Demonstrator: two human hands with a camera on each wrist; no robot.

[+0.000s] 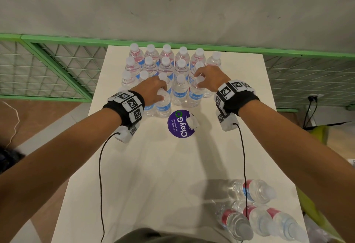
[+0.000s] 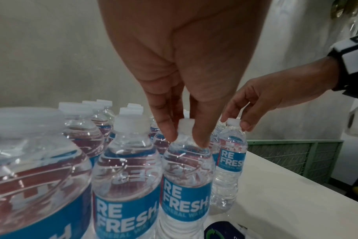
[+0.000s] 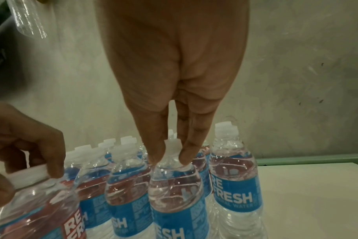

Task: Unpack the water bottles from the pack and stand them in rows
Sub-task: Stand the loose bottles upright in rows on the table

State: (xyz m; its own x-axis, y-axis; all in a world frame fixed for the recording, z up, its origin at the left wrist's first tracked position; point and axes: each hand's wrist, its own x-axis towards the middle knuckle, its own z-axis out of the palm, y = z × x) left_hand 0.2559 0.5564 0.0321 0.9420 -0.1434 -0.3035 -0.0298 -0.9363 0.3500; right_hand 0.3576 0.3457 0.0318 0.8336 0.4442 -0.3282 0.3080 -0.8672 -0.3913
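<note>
Several clear water bottles with blue labels stand in rows (image 1: 165, 60) at the far end of the white table (image 1: 153, 175). My left hand (image 1: 162, 93) pinches the white cap (image 2: 186, 127) of an upright front-row bottle (image 2: 186, 181). My right hand (image 1: 199, 81) pinches the cap (image 3: 173, 143) of another upright bottle (image 3: 176, 194), two places to the right in the same row. Both bottles appear to stand on the table. Several more bottles (image 1: 253, 217) lie on their sides at the near right corner.
A round purple sticker (image 1: 180, 123) lies just in front of the rows. A green-framed mesh fence (image 1: 48, 66) runs behind and left of the table, below a grey wall. Black cables hang from both wrist cameras over the table's middle.
</note>
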